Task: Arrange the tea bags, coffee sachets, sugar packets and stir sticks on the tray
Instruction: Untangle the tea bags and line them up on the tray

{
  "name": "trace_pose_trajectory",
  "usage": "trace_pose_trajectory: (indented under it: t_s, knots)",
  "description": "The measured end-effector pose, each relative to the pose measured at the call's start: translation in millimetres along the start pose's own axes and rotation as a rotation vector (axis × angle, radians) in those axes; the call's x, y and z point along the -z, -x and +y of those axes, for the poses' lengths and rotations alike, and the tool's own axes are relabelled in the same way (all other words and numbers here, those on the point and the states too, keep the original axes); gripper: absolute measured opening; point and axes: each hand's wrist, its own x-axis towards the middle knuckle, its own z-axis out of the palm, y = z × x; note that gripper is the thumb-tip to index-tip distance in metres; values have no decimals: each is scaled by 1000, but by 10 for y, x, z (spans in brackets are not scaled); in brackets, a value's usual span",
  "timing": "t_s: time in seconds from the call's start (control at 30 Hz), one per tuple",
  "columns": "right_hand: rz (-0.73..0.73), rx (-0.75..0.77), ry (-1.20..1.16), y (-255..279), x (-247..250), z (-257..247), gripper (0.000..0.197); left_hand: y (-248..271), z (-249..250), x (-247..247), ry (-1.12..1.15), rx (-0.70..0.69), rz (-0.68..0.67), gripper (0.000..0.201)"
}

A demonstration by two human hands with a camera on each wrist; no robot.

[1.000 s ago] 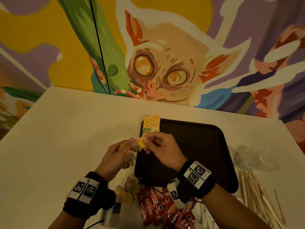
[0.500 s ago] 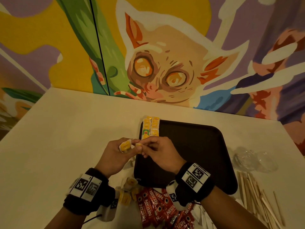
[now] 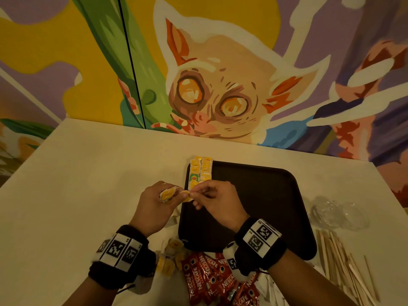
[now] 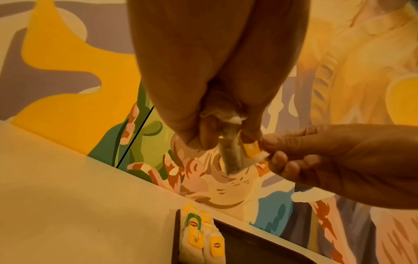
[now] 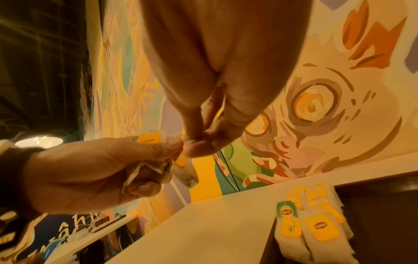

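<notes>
My left hand [image 3: 171, 196] grips a small bunch of tea bags [image 3: 167, 193] just left of the dark tray [image 3: 265, 195]. My right hand [image 3: 194, 193] pinches the yellow tag [image 4: 251, 148] of one tea bag [image 4: 230, 158] that hangs from the left hand's fingers [image 4: 192, 135]. Both hands hover above the tray's left edge. Two rows of yellow-tagged tea bags [image 3: 201, 171] lie along the tray's far left side, also in the right wrist view [image 5: 312, 228].
Red coffee sachets [image 3: 209, 281] and loose tea bags [image 3: 170, 259] lie on the table in front of the tray. Wooden stir sticks [image 3: 344, 266] are piled at the right, with clear plastic items [image 3: 340, 215] behind them. A painted wall borders the table's far edge.
The hands have stayed together over the tray's left edge. The left hand has turned so that a yellow-tagged bag shows on top, and the right hand has shifted its pinch onto a tag beside it.
</notes>
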Motion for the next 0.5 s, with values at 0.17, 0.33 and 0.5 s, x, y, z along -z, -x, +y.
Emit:
trace_pose_trajectory:
  t_s: [0.17, 0.33, 0.5]
  knots:
    - [-19, -42, 163, 12, 36, -17, 15, 9, -34, -13, -73, -11, 64, 11]
    - [-220, 5, 363, 7, 108, -76, 15, 13, -117, -24, -175, -60, 58, 4]
    - [-211, 100, 394, 6, 138, -193, 14, 22, -105, -1, -175, -107, 23, 9]
